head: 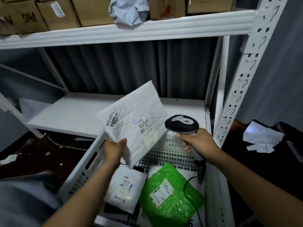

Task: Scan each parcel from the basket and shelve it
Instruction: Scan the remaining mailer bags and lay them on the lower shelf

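Observation:
My left hand (114,149) grips the lower corner of a flat white padded parcel (132,118), held tilted above the basket with its label facing up. My right hand (196,141) holds a black and grey barcode scanner (181,123) by its handle, its head right beside the parcel's right edge. Below them stands a white perforated basket (165,154). Inside it lie a green plastic parcel (170,194) with a label and a white soft parcel (124,187). The scanner's black cable (188,190) runs over the green parcel.
A white metal shelving unit stands behind the basket, its lower shelf board (78,115) bare near the front. The upper shelf (131,30) carries cardboard boxes (57,12) and a crumpled grey bag (129,10). A perforated upright (242,79) stands at right. Loose papers (262,138) lie on the dark floor.

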`<action>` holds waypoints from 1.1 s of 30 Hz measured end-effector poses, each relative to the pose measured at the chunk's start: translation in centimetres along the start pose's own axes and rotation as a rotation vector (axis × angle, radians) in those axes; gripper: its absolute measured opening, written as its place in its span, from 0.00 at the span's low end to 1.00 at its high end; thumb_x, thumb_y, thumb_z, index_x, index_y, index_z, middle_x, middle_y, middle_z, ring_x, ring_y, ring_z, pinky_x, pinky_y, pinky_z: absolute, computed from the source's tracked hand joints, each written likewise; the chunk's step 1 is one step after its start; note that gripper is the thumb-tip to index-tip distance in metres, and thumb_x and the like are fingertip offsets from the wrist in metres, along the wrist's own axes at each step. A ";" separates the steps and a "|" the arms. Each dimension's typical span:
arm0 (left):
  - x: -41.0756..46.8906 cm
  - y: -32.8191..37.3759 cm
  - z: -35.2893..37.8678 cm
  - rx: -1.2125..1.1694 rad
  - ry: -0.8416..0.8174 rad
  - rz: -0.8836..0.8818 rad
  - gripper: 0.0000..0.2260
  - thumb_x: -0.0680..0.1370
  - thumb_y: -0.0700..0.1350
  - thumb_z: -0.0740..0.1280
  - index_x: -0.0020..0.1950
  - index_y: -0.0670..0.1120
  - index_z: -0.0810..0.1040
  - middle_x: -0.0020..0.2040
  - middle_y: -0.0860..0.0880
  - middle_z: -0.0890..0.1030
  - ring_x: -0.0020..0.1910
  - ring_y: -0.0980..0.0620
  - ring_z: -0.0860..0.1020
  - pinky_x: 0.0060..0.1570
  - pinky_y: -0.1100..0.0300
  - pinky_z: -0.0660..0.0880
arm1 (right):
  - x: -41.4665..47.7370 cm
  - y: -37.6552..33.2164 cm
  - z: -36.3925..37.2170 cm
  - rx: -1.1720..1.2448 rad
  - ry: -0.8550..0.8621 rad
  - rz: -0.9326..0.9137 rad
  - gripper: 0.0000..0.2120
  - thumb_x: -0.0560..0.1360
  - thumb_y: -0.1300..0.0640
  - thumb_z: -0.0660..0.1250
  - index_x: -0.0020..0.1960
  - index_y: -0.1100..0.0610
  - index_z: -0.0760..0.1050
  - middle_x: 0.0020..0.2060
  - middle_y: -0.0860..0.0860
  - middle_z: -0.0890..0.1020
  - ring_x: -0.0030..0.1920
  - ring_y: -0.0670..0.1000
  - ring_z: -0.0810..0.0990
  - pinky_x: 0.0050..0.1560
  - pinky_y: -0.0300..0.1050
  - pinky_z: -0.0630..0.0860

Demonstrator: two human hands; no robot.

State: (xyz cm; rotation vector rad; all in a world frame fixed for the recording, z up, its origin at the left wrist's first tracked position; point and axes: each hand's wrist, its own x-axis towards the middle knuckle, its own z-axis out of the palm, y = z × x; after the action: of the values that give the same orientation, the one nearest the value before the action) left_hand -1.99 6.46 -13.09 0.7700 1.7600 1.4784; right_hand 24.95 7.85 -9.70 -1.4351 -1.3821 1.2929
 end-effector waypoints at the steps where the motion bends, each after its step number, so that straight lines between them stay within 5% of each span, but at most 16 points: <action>1: 0.9 0.2 -0.8 0.047 0.011 0.014 0.17 0.76 0.33 0.68 0.64 0.37 0.75 0.54 0.43 0.79 0.49 0.46 0.78 0.51 0.54 0.75 | 0.1 -0.2 -0.1 -0.040 -0.006 -0.017 0.07 0.74 0.57 0.73 0.49 0.60 0.80 0.28 0.51 0.81 0.26 0.48 0.78 0.32 0.42 0.77; 13: 4.8 -0.3 -3.5 0.240 -0.049 0.133 0.14 0.74 0.34 0.69 0.59 0.40 0.79 0.50 0.41 0.83 0.49 0.43 0.81 0.53 0.50 0.78 | 1.1 -1.8 -1.0 -0.094 -0.014 -0.046 0.09 0.74 0.59 0.72 0.42 0.65 0.80 0.24 0.52 0.77 0.22 0.49 0.73 0.29 0.44 0.73; 26: 4.6 0.5 0.3 0.087 -0.034 0.135 0.15 0.77 0.35 0.67 0.63 0.39 0.74 0.55 0.41 0.81 0.53 0.42 0.79 0.58 0.45 0.75 | 2.1 -2.4 -2.8 -0.033 0.060 -0.034 0.08 0.74 0.59 0.72 0.39 0.61 0.78 0.24 0.52 0.77 0.23 0.50 0.73 0.27 0.42 0.72; 33: 7.7 1.0 10.3 -0.105 -0.027 0.017 0.11 0.77 0.34 0.62 0.59 0.40 0.74 0.50 0.39 0.81 0.43 0.42 0.80 0.41 0.56 0.74 | 5.4 -2.0 -6.0 0.043 0.242 0.037 0.08 0.72 0.57 0.73 0.39 0.60 0.77 0.26 0.54 0.77 0.22 0.51 0.73 0.24 0.40 0.69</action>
State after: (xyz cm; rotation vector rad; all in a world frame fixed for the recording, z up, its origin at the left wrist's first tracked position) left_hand 1.98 18.67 -14.25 0.7490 1.6455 1.5507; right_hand 29.78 14.20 -7.41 -1.5380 -1.1662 1.1231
